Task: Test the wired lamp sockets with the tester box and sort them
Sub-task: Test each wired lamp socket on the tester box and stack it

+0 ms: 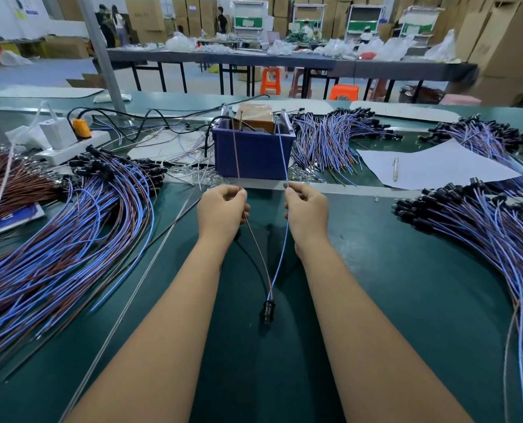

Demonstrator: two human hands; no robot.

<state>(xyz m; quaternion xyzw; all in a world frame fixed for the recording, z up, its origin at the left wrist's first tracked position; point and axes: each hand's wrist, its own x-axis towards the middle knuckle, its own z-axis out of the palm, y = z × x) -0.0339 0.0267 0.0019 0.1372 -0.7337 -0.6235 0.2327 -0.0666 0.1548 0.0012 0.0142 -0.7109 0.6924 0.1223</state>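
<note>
Pinching the brown wire point(255, 239) between thumb and forefinger, the left hand point(222, 213) holds it up toward the blue bin point(252, 155), while the right hand point(307, 213) pinches the blue wire point(281, 254) the same way. Both wires run from the fingers up to metal contacts at the bin's top, left and right, and down to one black socket point(268, 309) that lies near the table point(391, 300) between the forearms. A tan box point(255, 116) sits in the bin. Heaps of wired sockets lie on the left point(71, 227), on the right point(483, 227) and behind the bin point(330, 141). A white sheet point(437, 166) with a pen point(395, 168) lies right of the bin; a power strip point(71, 148) lies to its left
</note>
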